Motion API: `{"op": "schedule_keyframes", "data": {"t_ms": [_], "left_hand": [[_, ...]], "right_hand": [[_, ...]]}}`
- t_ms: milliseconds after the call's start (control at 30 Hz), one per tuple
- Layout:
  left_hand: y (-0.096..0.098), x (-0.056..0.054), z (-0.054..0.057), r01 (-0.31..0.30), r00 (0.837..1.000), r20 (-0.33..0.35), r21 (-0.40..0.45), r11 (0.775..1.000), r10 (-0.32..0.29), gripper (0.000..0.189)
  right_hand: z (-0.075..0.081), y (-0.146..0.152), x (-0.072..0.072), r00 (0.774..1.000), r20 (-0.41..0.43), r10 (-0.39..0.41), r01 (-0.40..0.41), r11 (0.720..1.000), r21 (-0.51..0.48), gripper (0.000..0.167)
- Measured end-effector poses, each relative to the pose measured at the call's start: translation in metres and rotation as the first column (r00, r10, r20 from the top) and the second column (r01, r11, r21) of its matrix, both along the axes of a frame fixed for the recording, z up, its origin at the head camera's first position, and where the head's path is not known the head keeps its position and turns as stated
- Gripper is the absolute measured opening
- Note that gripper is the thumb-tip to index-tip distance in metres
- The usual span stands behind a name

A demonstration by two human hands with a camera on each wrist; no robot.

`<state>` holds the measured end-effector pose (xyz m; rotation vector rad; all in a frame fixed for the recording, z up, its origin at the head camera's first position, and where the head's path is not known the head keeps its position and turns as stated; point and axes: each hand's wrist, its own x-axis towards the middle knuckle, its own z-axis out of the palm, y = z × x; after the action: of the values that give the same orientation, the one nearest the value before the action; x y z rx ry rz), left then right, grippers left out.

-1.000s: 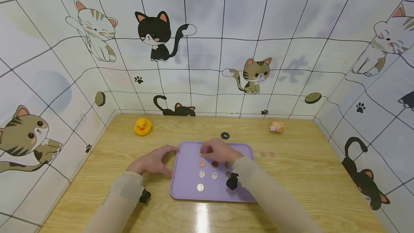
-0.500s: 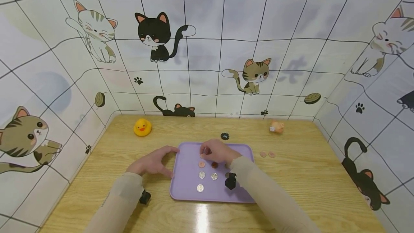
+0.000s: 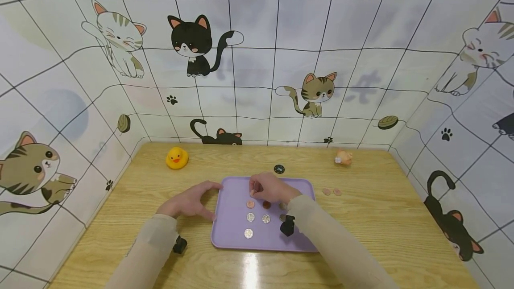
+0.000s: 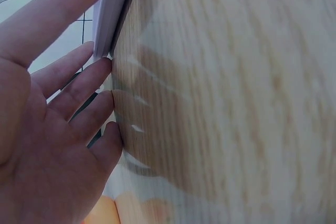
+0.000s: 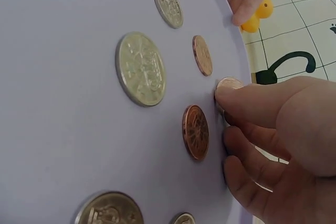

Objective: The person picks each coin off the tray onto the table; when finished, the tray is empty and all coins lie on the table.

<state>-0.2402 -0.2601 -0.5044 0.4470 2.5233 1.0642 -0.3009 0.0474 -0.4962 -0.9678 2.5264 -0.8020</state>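
A lilac tray (image 3: 230, 237) lies on the wooden table with silver and copper coins laid out in rows. My right hand (image 3: 271, 187) is over its far part. In the right wrist view, thumb and forefinger pinch a copper coin (image 5: 229, 82) low at the tray surface; the fingers hide part of it. Nearby lie a dark copper coin (image 5: 196, 132), a lighter copper coin (image 5: 202, 55) and a large silver coin (image 5: 140, 68). At the tray's left edge, my left hand (image 3: 192, 200) is spread, its thumb and forefinger tips right at the rim.
Two copper coins (image 3: 331, 191) lie on the table right of the tray. A black chip (image 3: 279, 169) marked 100 sits behind it. Farther back are a yellow rubber duck (image 3: 177, 158) and a small orange-pink figure (image 3: 343, 157). Cat-patterned walls enclose the table's back and sides.
My right hand has shifted only slightly at the same spot, and its fingers now cover more of the copper coin in the head view. My left hand has stayed still.
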Motion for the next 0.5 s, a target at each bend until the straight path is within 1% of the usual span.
{"op": "schedule_keyframes", "data": {"t_ms": [67, 167, 367, 500], "left_hand": [[0.0, 0.0, 0.0, 0.001, 1.0, 0.0, 0.001, 1.0, -0.001, 0.091], [0.0, 0.0, -0.001, 0.003, 1.0, 0.002, 0.004, 1.0, -0.003, 0.09], [-0.001, 0.0, -0.002, 0.003, 1.0, 0.005, 0.001, 1.0, -0.003, 0.09], [-0.001, -0.001, -0.002, 0.002, 1.0, 0.002, -0.003, 1.0, -0.002, 0.091]], "right_hand": [[0.0, 0.0, 0.001, 1.0, -0.002, -0.001, 0.001, 1.0, -0.013, 0.01], [0.001, 0.002, 0.002, 1.0, 0.023, 0.002, -0.001, 0.998, -0.057, 0.01], [0.001, 0.007, 0.001, 0.992, 0.122, -0.013, 0.031, 0.989, -0.147, 0.006], [0.0, 0.012, 0.0, 0.991, 0.131, -0.029, 0.05, 0.986, -0.162, 0.004]]}}
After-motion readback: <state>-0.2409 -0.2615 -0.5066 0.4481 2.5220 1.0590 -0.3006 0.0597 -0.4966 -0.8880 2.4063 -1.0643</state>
